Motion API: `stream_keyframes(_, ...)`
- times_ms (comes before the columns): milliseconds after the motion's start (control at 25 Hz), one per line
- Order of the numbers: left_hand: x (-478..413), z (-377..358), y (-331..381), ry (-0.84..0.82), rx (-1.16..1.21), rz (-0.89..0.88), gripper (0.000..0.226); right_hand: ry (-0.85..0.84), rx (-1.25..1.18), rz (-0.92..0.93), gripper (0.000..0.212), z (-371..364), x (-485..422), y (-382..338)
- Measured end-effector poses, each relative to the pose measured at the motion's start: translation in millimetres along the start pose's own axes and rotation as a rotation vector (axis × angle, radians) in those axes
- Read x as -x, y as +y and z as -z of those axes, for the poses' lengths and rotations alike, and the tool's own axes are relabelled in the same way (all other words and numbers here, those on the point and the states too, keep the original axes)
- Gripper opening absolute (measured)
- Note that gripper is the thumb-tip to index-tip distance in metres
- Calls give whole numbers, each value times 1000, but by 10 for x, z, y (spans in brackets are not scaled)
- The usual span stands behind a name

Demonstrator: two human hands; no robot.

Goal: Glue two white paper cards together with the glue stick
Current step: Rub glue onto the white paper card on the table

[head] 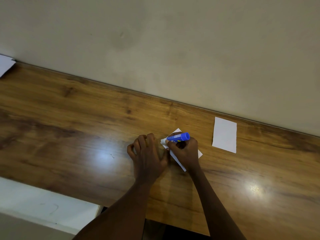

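Glue stick (178, 137) rubbing the first card (178, 161), gripped in the right hand (183, 149).
Left hand (147, 153) curled, contents unclear; second card (224, 134) lies apart, unjoined.

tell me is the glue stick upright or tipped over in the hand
Tipped. The blue glue stick lies nearly sideways in the right hand, its blue end pointing right, its other end down at the white card beneath the hand.

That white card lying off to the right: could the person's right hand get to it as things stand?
Probably yes. The spare card lies flat with bare table between it and the right hand, though that hand's grip is full with the glue stick.
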State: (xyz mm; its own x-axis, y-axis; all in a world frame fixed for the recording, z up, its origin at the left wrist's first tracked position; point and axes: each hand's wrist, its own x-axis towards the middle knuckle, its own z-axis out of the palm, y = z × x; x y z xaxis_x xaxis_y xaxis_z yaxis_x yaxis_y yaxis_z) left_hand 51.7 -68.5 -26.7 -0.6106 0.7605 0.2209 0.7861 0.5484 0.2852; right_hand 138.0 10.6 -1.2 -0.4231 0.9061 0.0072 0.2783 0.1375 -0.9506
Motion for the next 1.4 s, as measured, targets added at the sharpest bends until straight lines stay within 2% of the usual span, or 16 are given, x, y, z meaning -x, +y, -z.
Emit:
stream_keyframes(320, 3, 19, 18, 4, 20, 13, 52, -35, 60, -3, 10, 20, 19, -70)
stream_keyframes(520, 10, 1, 20, 12, -11, 10, 56, 80, 203, 16, 17, 110, -48, -29)
stream_keyframes(1000, 2, -31, 28, 6, 6, 31, 56, 209, 189, -91, 26, 284, -178, 65)
stream_keyframes(1160, -5, -35, 29, 3, 18, 40, 54, 222, 183, -25, 35, 273, -105, 72)
stream_keyframes(1240, -3, -37, 31, 12, 6, 36, 55, 281, 180, 31, 44, 271, 18, 63)
stream_keyframes(1320, -6, -32, 32, 11, 0, 31, 55, 369, 339, 51, 45, 272, 183, 132)
stream_keyframes(1400, -9, -30, 32, 8, 0, 31, 54, 406, 613, -63, 45, 227, 362, 182)
